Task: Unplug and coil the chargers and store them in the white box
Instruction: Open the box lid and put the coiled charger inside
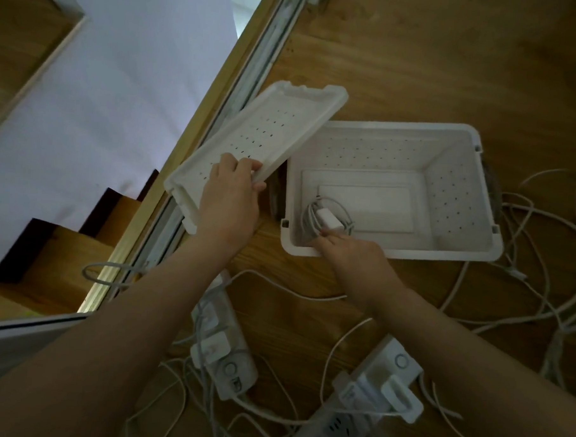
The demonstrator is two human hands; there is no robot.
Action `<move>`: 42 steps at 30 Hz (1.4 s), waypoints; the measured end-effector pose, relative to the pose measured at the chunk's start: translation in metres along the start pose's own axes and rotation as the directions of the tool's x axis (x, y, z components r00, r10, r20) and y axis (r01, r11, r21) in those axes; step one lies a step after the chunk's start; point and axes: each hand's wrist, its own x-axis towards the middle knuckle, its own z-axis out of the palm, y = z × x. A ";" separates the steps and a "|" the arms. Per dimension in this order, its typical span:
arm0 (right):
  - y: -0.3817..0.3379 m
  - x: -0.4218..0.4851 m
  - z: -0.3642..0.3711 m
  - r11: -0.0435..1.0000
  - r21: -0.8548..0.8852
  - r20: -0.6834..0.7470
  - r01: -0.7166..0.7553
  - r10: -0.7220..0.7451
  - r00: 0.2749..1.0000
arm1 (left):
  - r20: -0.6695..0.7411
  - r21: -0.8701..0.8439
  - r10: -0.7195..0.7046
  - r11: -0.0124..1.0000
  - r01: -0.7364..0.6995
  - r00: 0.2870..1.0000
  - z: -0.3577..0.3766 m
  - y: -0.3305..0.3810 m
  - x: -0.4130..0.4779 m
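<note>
Left hand (230, 196): fingers clasp the lid (250, 144) — tilted beside the white box (459, 192).
Right hand (347, 254): fingers pinch the coiled charger (328, 218) — inside the box.

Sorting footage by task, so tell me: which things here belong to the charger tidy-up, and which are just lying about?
Part of the job:
white box
lid in left hand
coiled charger under right hand
plugged chargers
power strips
loose cables

Just there:
wooden floor
door track
stairs

A home: wooden floor (419, 59), sliding-door track (253, 71), wooden stairs (63, 258).
</note>
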 end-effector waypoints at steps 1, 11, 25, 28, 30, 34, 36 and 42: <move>0.004 -0.002 0.001 1.000 -0.004 -0.051 0.004 -0.004 0.999 | -0.001 0.017 0.000 1.000 0.000 1.000 0.001 0.002 0.001; 0.043 -0.027 -0.024 0.975 0.157 -0.446 -0.156 0.211 0.870 | 0.076 0.058 -0.009 0.998 0.004 0.997 0.028 0.016 0.022; 0.028 0.016 -0.029 0.991 0.111 -0.367 -0.069 0.106 0.924 | 0.495 0.182 -0.103 0.983 0.013 0.863 0.068 0.001 0.001; 0.034 0.023 -0.024 0.993 0.086 -0.202 -0.085 0.101 0.974 | 0.540 0.203 -0.087 0.979 -0.029 0.837 0.065 0.002 -0.001; 0.034 0.026 -0.022 0.989 0.107 -0.162 -0.101 0.118 0.980 | 0.561 0.238 -0.098 0.970 -0.047 0.822 0.062 0.001 -0.005; 0.036 0.029 -0.016 0.982 0.161 -0.147 -0.096 0.120 0.982 | 0.607 0.298 -0.118 0.951 -0.088 0.786 0.055 -0.006 -0.015; 0.036 0.024 -0.016 0.980 0.180 -0.143 -0.088 0.115 0.983 | 0.637 0.315 -0.143 0.945 -0.087 0.758 0.049 -0.007 -0.020; 0.021 -0.032 -0.020 0.954 0.299 -0.374 -0.024 0.140 0.917 | 0.569 0.278 0.160 0.886 -0.372 0.806 0.024 0.028 -0.058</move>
